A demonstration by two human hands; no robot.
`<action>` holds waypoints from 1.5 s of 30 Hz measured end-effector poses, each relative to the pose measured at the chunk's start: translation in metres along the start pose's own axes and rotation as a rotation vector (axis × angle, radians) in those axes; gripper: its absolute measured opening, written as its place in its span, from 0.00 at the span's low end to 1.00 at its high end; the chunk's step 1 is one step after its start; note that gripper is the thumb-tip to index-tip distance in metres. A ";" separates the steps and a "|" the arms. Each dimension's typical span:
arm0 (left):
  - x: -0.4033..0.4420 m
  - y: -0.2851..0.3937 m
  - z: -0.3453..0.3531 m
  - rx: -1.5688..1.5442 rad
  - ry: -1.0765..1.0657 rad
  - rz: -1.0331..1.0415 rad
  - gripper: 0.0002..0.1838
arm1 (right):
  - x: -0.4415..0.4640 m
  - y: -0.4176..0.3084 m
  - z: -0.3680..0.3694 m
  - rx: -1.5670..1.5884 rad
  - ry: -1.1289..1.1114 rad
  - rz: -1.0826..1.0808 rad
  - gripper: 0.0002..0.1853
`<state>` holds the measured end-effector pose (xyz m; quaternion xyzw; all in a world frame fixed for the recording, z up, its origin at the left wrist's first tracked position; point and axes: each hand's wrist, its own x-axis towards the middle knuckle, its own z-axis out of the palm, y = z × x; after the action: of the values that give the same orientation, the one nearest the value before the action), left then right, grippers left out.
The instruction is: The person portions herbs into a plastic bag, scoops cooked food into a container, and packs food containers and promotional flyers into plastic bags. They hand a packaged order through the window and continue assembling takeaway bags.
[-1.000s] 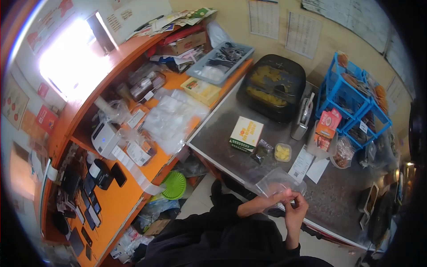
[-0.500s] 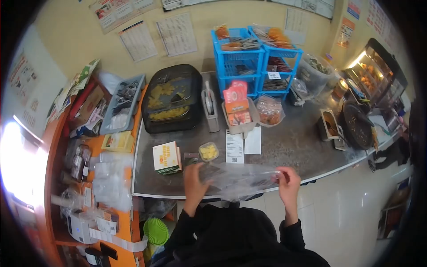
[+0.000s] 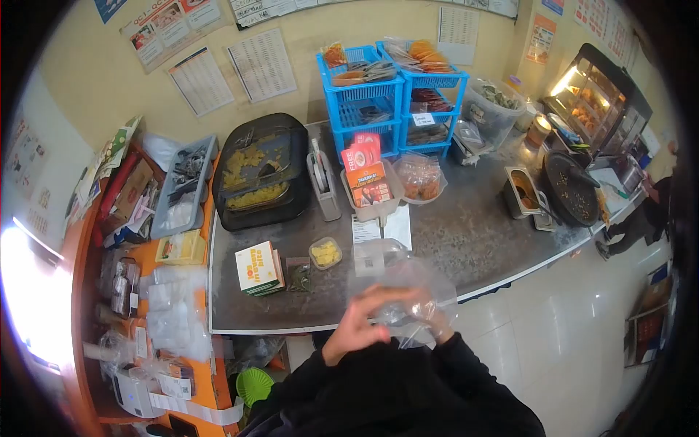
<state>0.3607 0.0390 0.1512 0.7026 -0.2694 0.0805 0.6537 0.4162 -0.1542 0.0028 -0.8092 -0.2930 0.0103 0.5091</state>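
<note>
Clear plastic bag [image 3: 408, 273] sits over desk [image 3: 473, 240] edge; left hand [image 3: 360, 324] open, fingers stretched across it, seemingly spreading the film. Right hand [image 3: 439, 326] at bag, grip unclear behind plastic.

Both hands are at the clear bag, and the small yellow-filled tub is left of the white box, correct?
No, the small tub is right of the white box, as the head view shows. The left hand and right hand are indeed at the clear bag.
</note>
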 end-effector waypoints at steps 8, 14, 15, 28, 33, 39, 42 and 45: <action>-0.070 -0.049 -0.039 1.119 0.491 -0.054 0.22 | 0.063 -0.074 -0.053 0.087 0.292 0.134 0.33; -0.084 -0.027 -0.062 1.415 0.628 -0.168 0.15 | 0.034 -0.066 -0.076 0.508 0.398 0.606 0.26; -0.077 -0.020 -0.062 1.433 0.700 -0.158 0.14 | 0.034 -0.068 -0.070 0.639 0.438 0.543 0.25; -0.167 -0.115 -0.015 0.088 0.657 -0.746 0.15 | 0.031 0.025 0.016 0.410 0.285 0.310 0.31; -0.203 -0.120 0.029 0.644 0.766 -0.632 0.14 | 0.064 -0.031 0.067 -0.520 -0.143 0.680 0.34; -0.130 -0.026 0.035 0.120 -0.004 -0.368 0.11 | 0.045 0.000 0.069 -0.631 -0.050 0.392 0.39; -0.077 -0.094 0.061 0.448 -0.054 -0.002 0.07 | 0.045 -0.020 0.059 -0.701 -0.188 0.437 0.39; -0.048 -0.153 0.027 0.565 -0.170 -0.374 0.08 | 0.015 0.044 0.053 -0.819 -0.138 0.332 0.41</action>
<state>0.3881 0.0257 -0.0082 0.8971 -0.1567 -0.0280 0.4121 0.4324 -0.1172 -0.0545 -0.9776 -0.1724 0.0289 0.1173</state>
